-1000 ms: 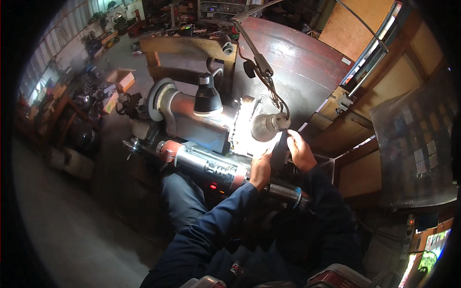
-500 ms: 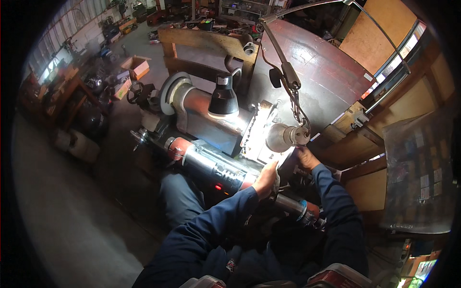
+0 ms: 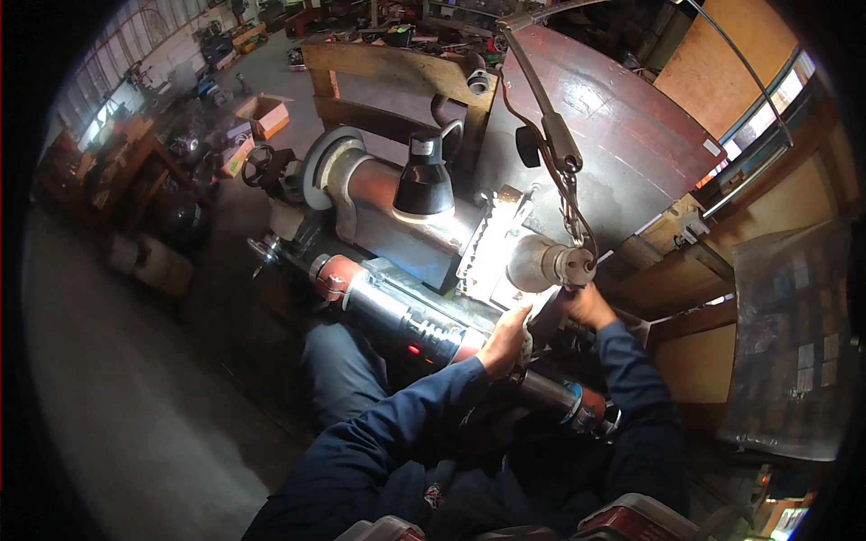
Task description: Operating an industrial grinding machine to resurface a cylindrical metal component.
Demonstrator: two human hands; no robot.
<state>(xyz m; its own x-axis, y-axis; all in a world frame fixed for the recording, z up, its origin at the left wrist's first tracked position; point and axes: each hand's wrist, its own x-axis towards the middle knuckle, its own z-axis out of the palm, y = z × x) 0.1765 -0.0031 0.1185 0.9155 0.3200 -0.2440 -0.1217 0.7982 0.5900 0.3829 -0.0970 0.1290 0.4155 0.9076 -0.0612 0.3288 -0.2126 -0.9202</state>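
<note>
head view: left hand [image 3: 505, 341] closed around a small pale workpiece [image 3: 526, 323], pressed beside the brightly lit grinding wheel [image 3: 494, 239] of the bench machine [image 3: 397, 225]. right hand [image 3: 588, 305] curled over the workpiece's far end, exact finger grip impossible to tell. black lamp shade [image 3: 424, 180] above; grey lamp head [image 3: 548, 263] just beside the right hand. red-capped cylinder [image 3: 397, 311] below.

The left hand [image 3: 505, 341] and right hand [image 3: 588, 307] press a small dark part [image 3: 545, 317] together beside the lit machine [image 3: 406, 243], under a black lamp [image 3: 424, 180].
</note>
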